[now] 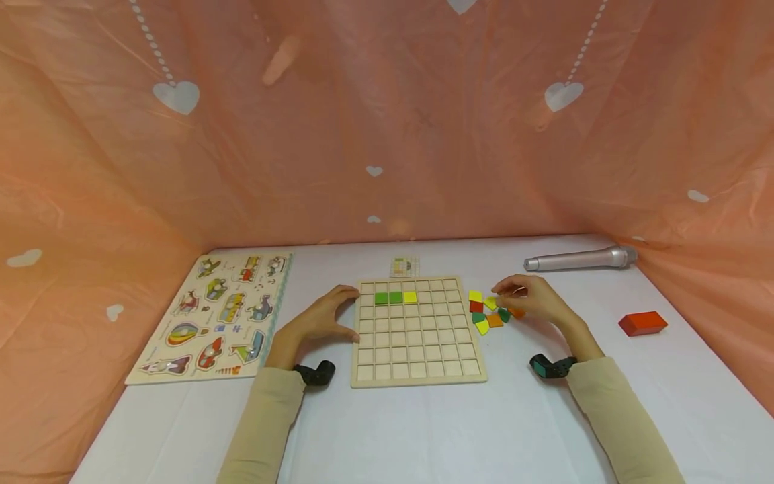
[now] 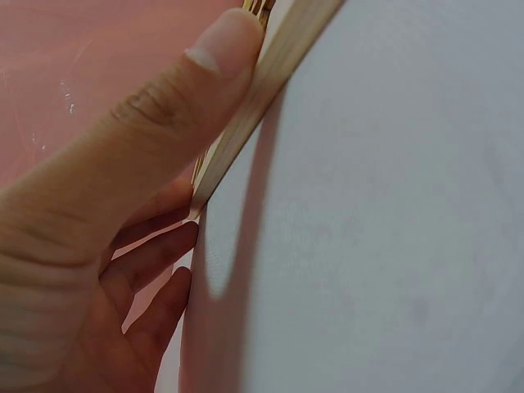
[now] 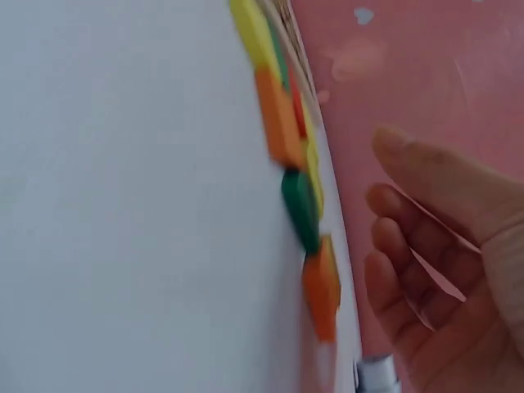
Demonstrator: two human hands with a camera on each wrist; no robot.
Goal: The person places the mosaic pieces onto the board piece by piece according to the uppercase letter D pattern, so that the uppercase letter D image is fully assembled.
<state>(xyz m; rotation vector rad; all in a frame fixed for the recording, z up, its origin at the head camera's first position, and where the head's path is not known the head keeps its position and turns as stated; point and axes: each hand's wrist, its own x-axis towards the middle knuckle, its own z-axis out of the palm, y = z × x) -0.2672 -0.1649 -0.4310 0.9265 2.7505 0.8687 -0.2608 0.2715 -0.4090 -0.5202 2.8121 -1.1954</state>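
A wooden grid board (image 1: 418, 333) lies flat, with two green tiles (image 1: 388, 298) and one yellow tile (image 1: 410, 297) side by side in a row near its far edge. My left hand (image 1: 323, 316) spreads along the board's left side; in the left wrist view its thumb (image 2: 221, 53) touches the wooden edge. To the board's right lies a group of small pieces: yellow, red, green and orange (image 1: 494, 320). Just above the right end of this group is my right hand (image 1: 535, 299), fingers bent loosely. The right wrist view shows nothing between its thumb and fingers.
A picture puzzle board (image 1: 218, 316) lies at the left. Beyond the grid board is a small patterned card (image 1: 404, 267). A silver microphone (image 1: 580, 259) lies at the back right, and a red block (image 1: 643, 323) nearer the right edge. Patterned curtain (image 1: 387, 134) encloses the back and sides.
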